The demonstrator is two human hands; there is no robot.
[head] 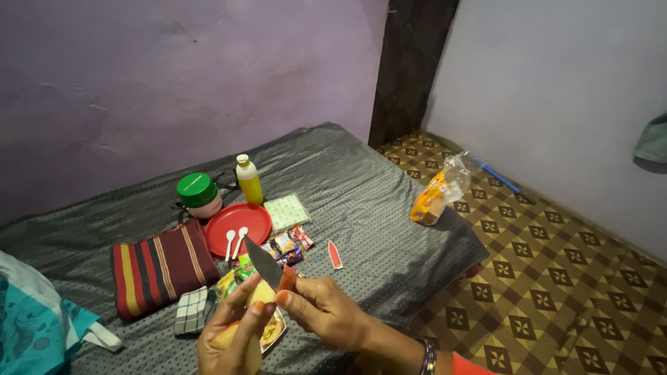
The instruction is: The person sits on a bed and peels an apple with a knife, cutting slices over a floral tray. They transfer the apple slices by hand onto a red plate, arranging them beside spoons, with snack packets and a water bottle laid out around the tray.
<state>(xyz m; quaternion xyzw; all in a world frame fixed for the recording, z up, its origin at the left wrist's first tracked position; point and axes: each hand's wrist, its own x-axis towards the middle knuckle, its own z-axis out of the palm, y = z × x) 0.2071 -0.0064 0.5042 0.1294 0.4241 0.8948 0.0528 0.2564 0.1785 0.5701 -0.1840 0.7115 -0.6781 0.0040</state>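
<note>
Dim, even indoor light with a violet cast; no glare. Soft shadow lies on the mat point(389, 278) at 5 o'clock. Centre fairly sharp; hands at 6 o'clock slightly soft; wide-angle stretch toward edges

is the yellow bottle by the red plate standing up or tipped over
Upright. The yellow bottle stands on its base on the grey sheet, white cap on top, behind the red plate.

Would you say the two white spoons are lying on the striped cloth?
No, the white spoons lie on the red plate, beside the striped cloth.
</note>
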